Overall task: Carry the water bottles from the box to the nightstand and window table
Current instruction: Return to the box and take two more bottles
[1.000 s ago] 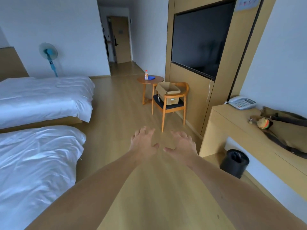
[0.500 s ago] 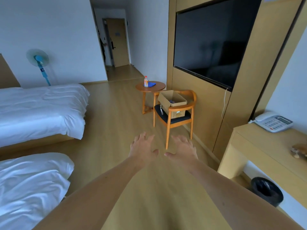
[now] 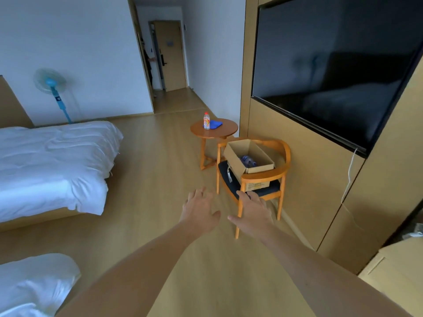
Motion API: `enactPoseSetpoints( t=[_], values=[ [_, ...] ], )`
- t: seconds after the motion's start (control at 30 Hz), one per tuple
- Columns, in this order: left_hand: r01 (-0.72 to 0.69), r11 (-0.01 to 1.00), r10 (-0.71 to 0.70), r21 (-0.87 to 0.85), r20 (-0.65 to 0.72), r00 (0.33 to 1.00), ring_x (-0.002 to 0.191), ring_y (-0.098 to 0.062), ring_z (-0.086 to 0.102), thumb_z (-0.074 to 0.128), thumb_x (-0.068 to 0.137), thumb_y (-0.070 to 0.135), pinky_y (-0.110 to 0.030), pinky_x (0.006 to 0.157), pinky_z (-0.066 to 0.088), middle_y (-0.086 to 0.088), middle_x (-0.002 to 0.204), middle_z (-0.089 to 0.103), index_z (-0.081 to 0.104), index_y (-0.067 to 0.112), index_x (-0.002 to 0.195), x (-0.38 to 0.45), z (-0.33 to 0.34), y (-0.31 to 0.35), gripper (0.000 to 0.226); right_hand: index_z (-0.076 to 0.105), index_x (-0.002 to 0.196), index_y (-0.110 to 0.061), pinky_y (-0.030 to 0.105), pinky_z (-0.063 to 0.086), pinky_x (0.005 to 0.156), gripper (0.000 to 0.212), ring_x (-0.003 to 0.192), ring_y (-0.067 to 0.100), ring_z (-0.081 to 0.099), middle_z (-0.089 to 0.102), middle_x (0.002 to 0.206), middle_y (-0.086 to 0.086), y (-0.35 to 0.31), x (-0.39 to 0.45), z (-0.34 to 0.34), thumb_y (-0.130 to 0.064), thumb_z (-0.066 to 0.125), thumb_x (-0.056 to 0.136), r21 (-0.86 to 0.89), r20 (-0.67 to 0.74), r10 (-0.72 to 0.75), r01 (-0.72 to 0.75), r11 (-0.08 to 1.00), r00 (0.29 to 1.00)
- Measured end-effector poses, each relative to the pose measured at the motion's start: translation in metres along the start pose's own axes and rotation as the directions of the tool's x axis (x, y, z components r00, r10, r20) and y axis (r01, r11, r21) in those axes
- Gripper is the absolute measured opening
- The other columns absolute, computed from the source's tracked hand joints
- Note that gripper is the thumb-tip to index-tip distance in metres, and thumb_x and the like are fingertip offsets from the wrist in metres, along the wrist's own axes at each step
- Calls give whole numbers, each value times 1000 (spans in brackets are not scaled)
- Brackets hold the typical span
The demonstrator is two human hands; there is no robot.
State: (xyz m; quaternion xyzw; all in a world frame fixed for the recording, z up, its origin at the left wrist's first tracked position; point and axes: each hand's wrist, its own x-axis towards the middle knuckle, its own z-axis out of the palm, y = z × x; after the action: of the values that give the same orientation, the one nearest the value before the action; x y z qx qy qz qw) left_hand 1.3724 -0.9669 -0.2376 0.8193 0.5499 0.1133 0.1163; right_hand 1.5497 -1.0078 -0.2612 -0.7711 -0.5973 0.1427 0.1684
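An open cardboard box (image 3: 235,157) sits on the seat of a wooden armchair (image 3: 278,176) by the TV wall. Something bluish and clear, likely water bottles (image 3: 247,160), lies inside it. Behind the chair stands a small round wooden table (image 3: 226,132) with one bottle (image 3: 206,120) upright on it beside a blue cloth (image 3: 215,123). My left hand (image 3: 199,210) and my right hand (image 3: 253,212) are stretched out in front of me, palms down, fingers spread, holding nothing. Both are short of the chair.
Two white beds lie on the left: one (image 3: 50,165) farther off, one (image 3: 32,282) close by. A blue standing fan (image 3: 53,92) is at the far wall. A large dark TV (image 3: 332,69) hangs on the right, with a desk corner (image 3: 398,266) at lower right. A hallway leads to a door (image 3: 171,56).
The view has moved forward toward the chair and box, which now appear larger and closer. The phone and bin on the right have slipped out of view. Both hands stay open and empty.
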Motion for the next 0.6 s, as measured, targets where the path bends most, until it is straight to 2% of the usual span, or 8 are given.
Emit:
enactPoseSetpoints(
  t=[0.27,0.5,0.6],
  values=[
    [-34,999,34,-15,46,998,147,-30,24,65,90,44,-49,114,37,-8,161,28,35,26,152,158,40,-32,71,24,158,-36,52,36,115,89,147,32,28,26,164,2,14,146,25,-60,67,84,-7,44,58,-57,998,997],
    [-109,994,109,-9,72,991,144,-32,28,63,89,43,-50,113,37,-8,156,34,34,26,153,347,53,-72,72,34,152,-37,49,40,109,82,136,27,39,38,151,-3,7,308,42,-57,68,80,14,25,168,-169,986,985],
    [-169,986,170,-14,113,979,145,-33,27,64,90,43,-51,113,37,-8,159,30,35,26,153,427,53,-78,72,34,150,-36,47,42,106,77,134,30,40,38,151,1,7,374,41,-57,65,83,-8,31,232,-232,973,972]
  ],
)
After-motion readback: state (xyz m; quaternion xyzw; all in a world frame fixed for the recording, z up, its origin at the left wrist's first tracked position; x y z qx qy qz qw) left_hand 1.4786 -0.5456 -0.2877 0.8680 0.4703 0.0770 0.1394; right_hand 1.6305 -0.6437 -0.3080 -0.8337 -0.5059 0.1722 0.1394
